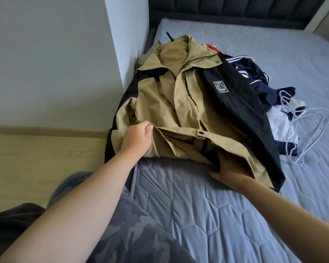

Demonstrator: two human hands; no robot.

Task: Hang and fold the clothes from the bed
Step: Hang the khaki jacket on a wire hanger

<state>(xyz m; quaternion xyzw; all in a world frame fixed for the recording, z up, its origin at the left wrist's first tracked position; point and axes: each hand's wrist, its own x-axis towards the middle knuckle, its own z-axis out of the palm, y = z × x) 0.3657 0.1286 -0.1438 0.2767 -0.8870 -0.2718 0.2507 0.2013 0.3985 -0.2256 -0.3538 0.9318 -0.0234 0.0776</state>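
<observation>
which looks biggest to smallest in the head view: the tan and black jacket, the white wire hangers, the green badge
1. tan and black jacket, by far the largest
2. white wire hangers, by their outline
3. green badge, smallest
All lie at similar depth, so the order is safe.

We look through one wide camera worn on the head, aimed forward and down along the bed (207, 205), close above it; headboard (235, 12) far, wall (46, 63) left.
</observation>
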